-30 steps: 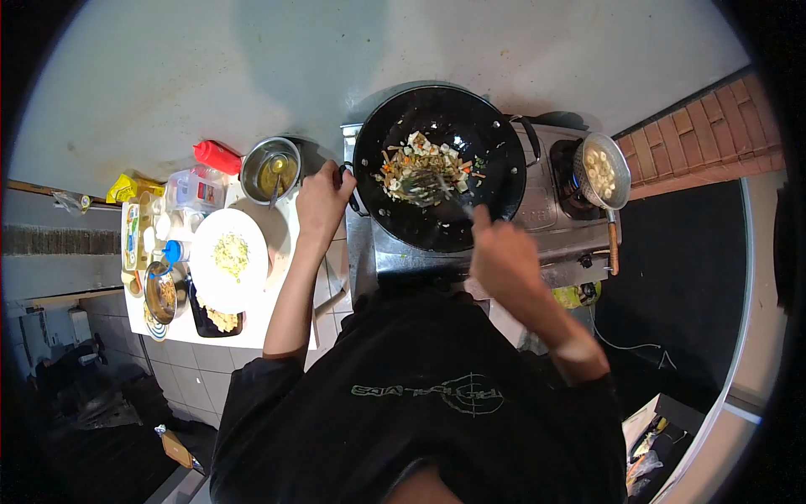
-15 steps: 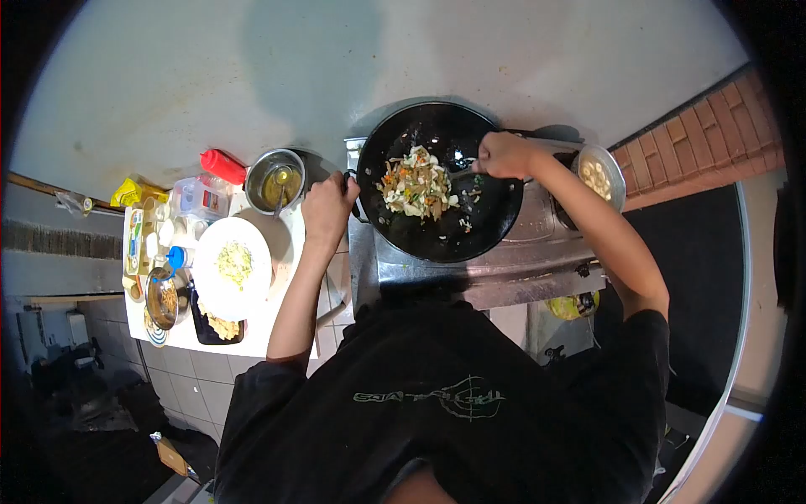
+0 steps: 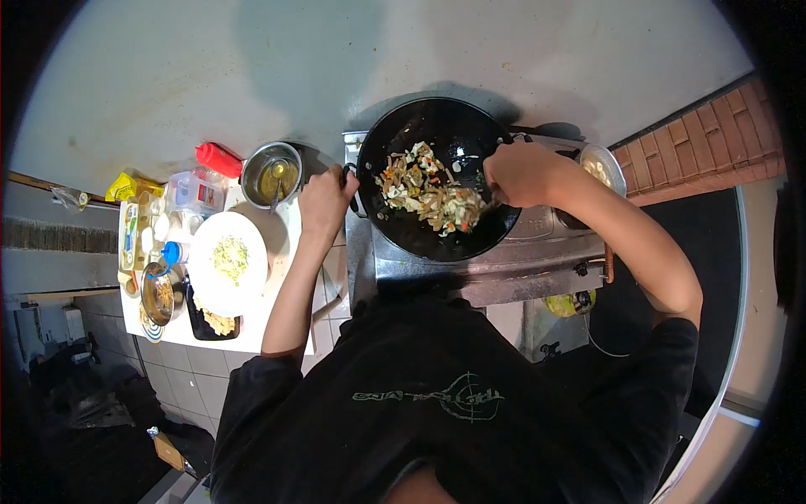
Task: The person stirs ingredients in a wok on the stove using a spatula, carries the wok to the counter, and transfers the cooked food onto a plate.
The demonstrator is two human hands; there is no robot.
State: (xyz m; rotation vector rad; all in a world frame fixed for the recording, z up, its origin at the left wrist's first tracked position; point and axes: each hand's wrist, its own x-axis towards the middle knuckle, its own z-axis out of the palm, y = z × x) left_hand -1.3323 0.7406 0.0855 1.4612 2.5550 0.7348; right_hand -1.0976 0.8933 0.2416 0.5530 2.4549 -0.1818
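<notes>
A large black wok (image 3: 428, 126) sits on the stove, holding a chopped food mixture (image 3: 428, 189) of pale, brown and orange pieces. My left hand (image 3: 326, 200) is closed round the wok's left handle. Over the wok's right side, my right hand (image 3: 519, 174) is closed on a stirring utensil, most of which is hidden by the hand and the food. Part of the food is heaped at the utensil's end, right of the wok's middle.
On the white table (image 3: 281, 252) at left stand a white plate (image 3: 206, 277) with chopped greens, a metal bowl (image 3: 252, 189) with a spoon, and a red bottle (image 3: 220, 159). A second pan (image 3: 617, 176) is on the right burner, beside a brick strip (image 3: 697, 151).
My right hand has moved from low at the wok's front to its right side, then slightly right and down. The food has spread toward the lower right. My left hand stays on the handle.
</notes>
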